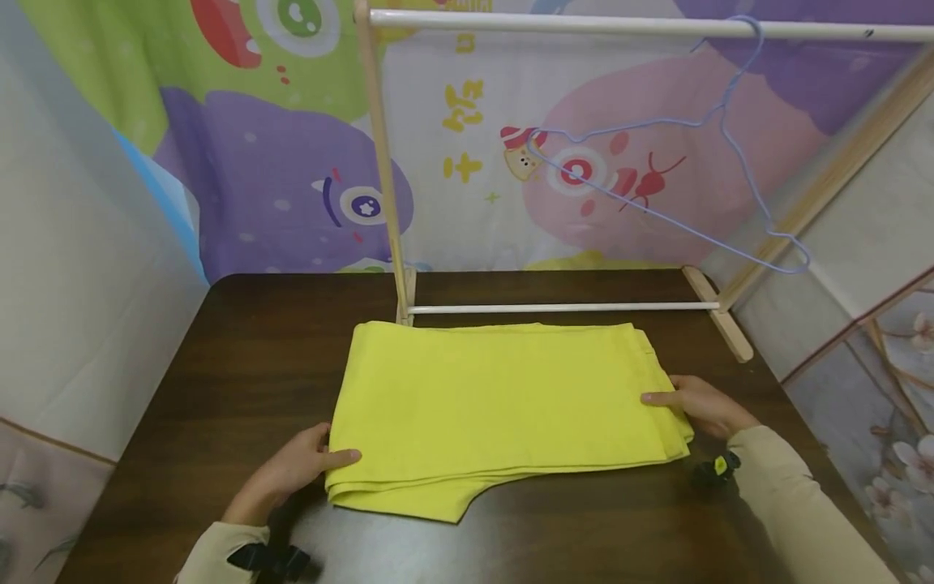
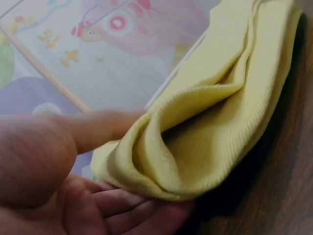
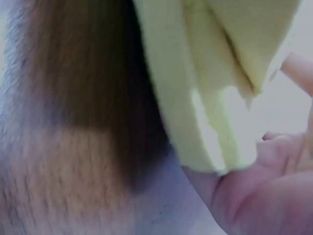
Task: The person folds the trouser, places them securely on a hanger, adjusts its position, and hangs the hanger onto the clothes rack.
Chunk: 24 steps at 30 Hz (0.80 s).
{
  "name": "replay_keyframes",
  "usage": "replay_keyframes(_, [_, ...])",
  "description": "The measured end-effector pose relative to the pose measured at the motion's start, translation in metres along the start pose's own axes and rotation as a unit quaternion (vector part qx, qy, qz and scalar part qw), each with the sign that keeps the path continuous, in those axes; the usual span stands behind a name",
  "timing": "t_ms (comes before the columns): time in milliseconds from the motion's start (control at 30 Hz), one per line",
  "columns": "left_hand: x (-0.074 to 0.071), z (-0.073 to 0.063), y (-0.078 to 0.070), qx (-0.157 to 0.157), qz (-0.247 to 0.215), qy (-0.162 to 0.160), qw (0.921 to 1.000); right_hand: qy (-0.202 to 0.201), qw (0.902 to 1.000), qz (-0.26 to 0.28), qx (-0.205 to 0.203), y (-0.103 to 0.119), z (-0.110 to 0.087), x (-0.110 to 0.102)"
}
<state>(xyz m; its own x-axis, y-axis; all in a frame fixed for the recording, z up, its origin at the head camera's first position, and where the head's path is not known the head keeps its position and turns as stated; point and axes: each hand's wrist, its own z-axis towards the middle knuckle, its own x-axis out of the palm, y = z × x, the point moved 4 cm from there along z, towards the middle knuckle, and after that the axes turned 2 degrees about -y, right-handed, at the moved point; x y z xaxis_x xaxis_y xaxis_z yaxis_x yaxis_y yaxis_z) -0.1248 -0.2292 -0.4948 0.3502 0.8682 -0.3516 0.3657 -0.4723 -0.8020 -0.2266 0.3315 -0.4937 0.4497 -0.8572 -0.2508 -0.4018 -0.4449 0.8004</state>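
Note:
Folded yellow trousers point(image 1: 496, 397) lie in layers across the middle of the head view, a pointed crotch part sticking out at the lower left. My left hand point(image 1: 292, 464) grips their left end, thumb on top and fingers underneath. In the left wrist view the trousers point(image 2: 205, 137) show their layers gaping at the fold above my fingers. At the right end my right hand point(image 1: 706, 405) holds the edge, its thumb on the upper layer. The right wrist view shows the layered end of the trousers point(image 3: 195, 98) over my fingers; most fingertips are hidden.
Behind the trousers a wooden rack with a white top rail point(image 1: 554, 23) and a lower rail point(image 1: 562, 308) stands on the dark wooden table point(image 1: 255, 357). A blue wire hanger point(image 1: 660, 123) hangs from the top rail. Beyond is a cartoon-printed curtain point(image 1: 292, 178).

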Motion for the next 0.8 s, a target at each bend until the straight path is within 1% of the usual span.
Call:
replay_keyframes(67, [0.002, -0.002, 0.001, 0.01, -0.005, 0.023, 0.9997, 0.016, 0.9998, 0.01, 0.001, -0.001, -0.001, 0.002])
replay_keyframes(133, [0.004, -0.003, 0.002, 0.02, -0.007, 0.036, 0.9991, 0.01, 0.9999, 0.0, -0.004, 0.0, -0.002, 0.002])
replay_keyframes(200, [0.004, -0.003, 0.0, 0.028, 0.006, 0.029, 0.9992, -0.006, 0.9998, -0.015, -0.007, 0.003, -0.002, 0.002])
replay_keyframes(333, [0.0, -0.005, -0.007, 0.038, 0.047, -0.001, 0.9982, -0.038, 0.9982, -0.043, -0.016, 0.013, -0.002, 0.001])
replay_keyframes(400, [-0.002, -0.007, -0.011, 0.037, 0.059, -0.008, 0.9976, -0.046, 0.9974, -0.049, -0.024, 0.017, -0.003, 0.0])
replay_keyframes(467, [-0.002, -0.007, -0.013, 0.034, 0.061, -0.002, 0.9976, -0.046, 0.9973, -0.051, -0.027, 0.02, -0.003, 0.0])
replay_keyframes(567, [0.0, -0.008, -0.01, 0.019, 0.053, 0.017, 0.9983, -0.036, 0.9976, -0.055, -0.019, 0.016, -0.004, 0.003])
replay_keyframes(667, [0.003, -0.009, -0.006, 0.008, 0.056, 0.031, 0.9979, -0.026, 0.9977, -0.062, -0.004, 0.01, -0.004, 0.005])
replay_keyframes(733, [0.004, -0.009, -0.005, 0.006, 0.066, 0.033, 0.9973, -0.022, 0.9978, -0.063, -0.001, 0.007, -0.004, 0.005])
replay_keyframes(800, [0.002, -0.009, -0.005, 0.007, 0.08, 0.027, 0.9964, -0.021, 0.9978, -0.063, -0.002, 0.006, -0.004, 0.003])
